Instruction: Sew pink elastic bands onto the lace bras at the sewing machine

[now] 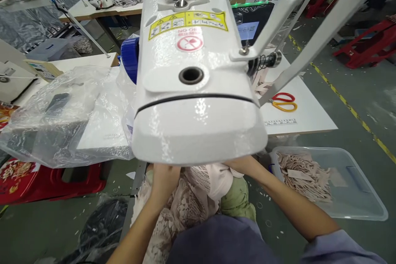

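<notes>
A white sewing machine head fills the middle of the view and covers the fingers of both hands. Below its front edge, my left hand rests at the left side of the bunched beige lace fabric. My right hand reaches under the machine from the right, beside the pale pink part of the fabric. What either hand holds is hidden. The fabric hangs down over my lap, with a green cloth next to it.
Scissors with red and yellow handles lie on the white table at right, near a ruler. A clear bin holds beige straps. Plastic sheeting covers the left side, above a red stool.
</notes>
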The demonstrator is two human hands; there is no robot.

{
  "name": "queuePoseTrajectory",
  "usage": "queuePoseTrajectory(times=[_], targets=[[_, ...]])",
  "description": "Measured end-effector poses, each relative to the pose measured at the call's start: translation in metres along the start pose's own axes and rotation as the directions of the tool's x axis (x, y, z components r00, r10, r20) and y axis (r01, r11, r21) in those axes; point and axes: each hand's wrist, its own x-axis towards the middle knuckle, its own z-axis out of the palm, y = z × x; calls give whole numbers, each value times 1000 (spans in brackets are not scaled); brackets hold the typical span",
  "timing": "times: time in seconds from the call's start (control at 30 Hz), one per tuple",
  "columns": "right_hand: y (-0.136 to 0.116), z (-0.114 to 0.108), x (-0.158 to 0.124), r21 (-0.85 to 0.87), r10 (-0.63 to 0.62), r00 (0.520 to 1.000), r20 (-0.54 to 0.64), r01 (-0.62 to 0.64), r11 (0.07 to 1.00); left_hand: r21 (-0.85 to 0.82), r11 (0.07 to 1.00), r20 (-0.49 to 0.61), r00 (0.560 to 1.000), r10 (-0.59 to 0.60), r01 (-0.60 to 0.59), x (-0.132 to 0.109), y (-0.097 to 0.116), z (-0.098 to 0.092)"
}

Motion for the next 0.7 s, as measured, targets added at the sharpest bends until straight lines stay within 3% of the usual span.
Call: queuePoseTrajectory(times=[0.13, 0.23, 0.37, 0.57, 0.7], targets=[[4, -2, -10, 114, 86, 996, -7, -85, 990, -119, 990, -129, 987, -96, 81, -46, -10, 21], [7, -3, -15, 192, 134, 991, 22, -135, 972, -222, 975, -22, 999, -30, 24, -81, -16, 42], [12, -2, -21, 273, 151, 988, 27, -153, 950, -198, 979, 98, 993, 71, -51, -112, -20, 76], [20, 2, -28, 341, 121, 993, 1, -114, 933, 7, 999, 161, 986, 52, -54, -110, -21, 128], [17, 1, -28, 323, 96, 995, -20, -85, 943, -9, 993, 139, 984, 114, -114, -88, -27, 131]])
